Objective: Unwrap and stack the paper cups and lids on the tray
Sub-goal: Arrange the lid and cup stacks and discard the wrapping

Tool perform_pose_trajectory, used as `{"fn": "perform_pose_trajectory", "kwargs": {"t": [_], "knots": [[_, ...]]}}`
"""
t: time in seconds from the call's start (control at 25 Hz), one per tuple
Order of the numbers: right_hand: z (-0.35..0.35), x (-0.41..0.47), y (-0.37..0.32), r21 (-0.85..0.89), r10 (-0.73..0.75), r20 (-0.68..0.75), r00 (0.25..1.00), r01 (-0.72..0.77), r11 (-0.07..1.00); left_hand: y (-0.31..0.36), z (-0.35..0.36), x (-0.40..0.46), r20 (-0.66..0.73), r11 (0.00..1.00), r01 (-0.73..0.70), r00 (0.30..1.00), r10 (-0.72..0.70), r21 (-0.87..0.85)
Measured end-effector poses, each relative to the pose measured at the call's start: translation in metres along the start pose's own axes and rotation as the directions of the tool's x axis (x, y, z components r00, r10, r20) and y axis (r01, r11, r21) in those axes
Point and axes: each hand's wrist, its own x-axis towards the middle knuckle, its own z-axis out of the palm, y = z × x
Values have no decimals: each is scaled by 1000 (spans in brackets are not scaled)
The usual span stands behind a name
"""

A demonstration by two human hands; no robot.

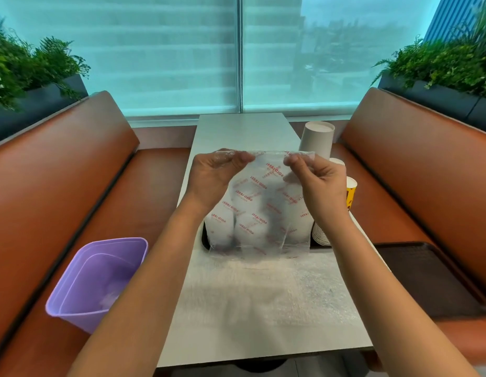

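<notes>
**Two hands, one wrapper**

One purple bin (100, 281) sits nearest, on the left seat. Above the table (263, 322), the left hand (214, 175) and right hand (315, 183) each pinch the top edge of one clear printed wrapper (260, 210). Behind it lies one dark tray (205, 238); beyond stands one tall stack of white cups (316, 140).

Orange booth seats (81, 170), blinded window (160, 50)

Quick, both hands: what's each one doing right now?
Left hand: pinching the plastic wrapper by its top edge.
Right hand: pinching the same top edge.
</notes>
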Motion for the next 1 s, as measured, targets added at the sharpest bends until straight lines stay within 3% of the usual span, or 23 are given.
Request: {"fn": "perform_pose_trajectory", "kwargs": {"t": [0.08, 0.2, 0.24, 0.36, 0.48, 0.56, 0.68, 0.76, 0.84, 1.0], "knots": [[1, 1, 3, 23, 67, -36, 997, -66, 998, -5, -5, 2, 9, 1000, 22, 1000, -22, -19], [0, 8, 7, 172, 182, -140, 973, -157, 973, -19, -13, -3, 228, 980, 196, 953, -200, 41], [-2, 11, 9, 241, 218, -158, 963, -176, 954, -25, -14, -6, 243, 964, 251, 933, -266, 93], [-8, 14, 15, 368, 296, -52, 954, -257, 893, -34, -8, -11, 94, 939, 309, 941, -325, 152], [-11, 10, 32, 249, 328, -15, 945, -314, 916, -32, -9, -8, 79, 953, 284, 953, -292, 103], [-13, 11, 38, 247, 340, -177, 924, -293, 924, -40, -18, -8, 129, 937, 347, 928, -350, 42], [-17, 14, 40, 370, 336, -441, 832, -172, 913, -61, -28, -21, 121, 860, 488, 854, -506, 150], [-16, 14, 38, 417, 284, -529, 800, -47, 908, -72, -24, -28, 78, 827, 562, 823, -563, 37], [-12, 13, 34, 419, 243, -561, 791, 18, 908, -81, -14, -29, 49, 771, 593, 799, -599, -235], [-10, 11, 32, 415, 248, -555, 794, 6, 910, -88, 14, -29, -48, 711, 523, 789, -612, -470]]}}
